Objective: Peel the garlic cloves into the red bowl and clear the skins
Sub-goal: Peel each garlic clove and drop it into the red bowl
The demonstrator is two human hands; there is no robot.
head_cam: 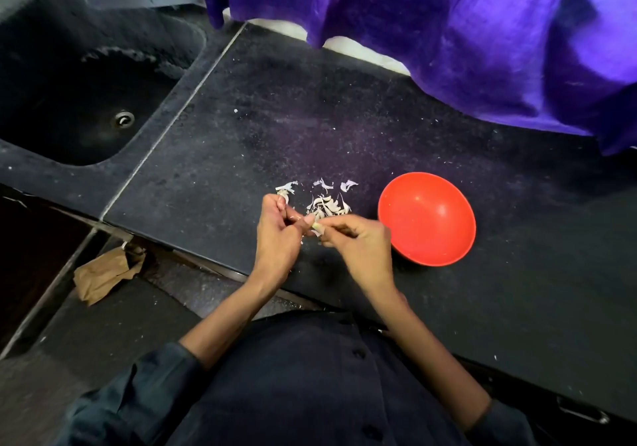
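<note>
Head view: at frame centre a garlic clove [316, 228] is pinched between the curled fingers of the left hand [280, 228] and right hand [358, 239]. Loose skins [325, 204] are scattered just above the hands. The red bowl [426, 219] is seen right of centre on the dark counter [241, 142].

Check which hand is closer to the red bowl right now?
Right. The right hand sits just beside the red bowl, at its left rim. The left hand is farther off, beyond the right hand, by the garlic skins.

Left hand [277, 228] curled, right hand [358, 239] pinching, fingertips meeting
</note>
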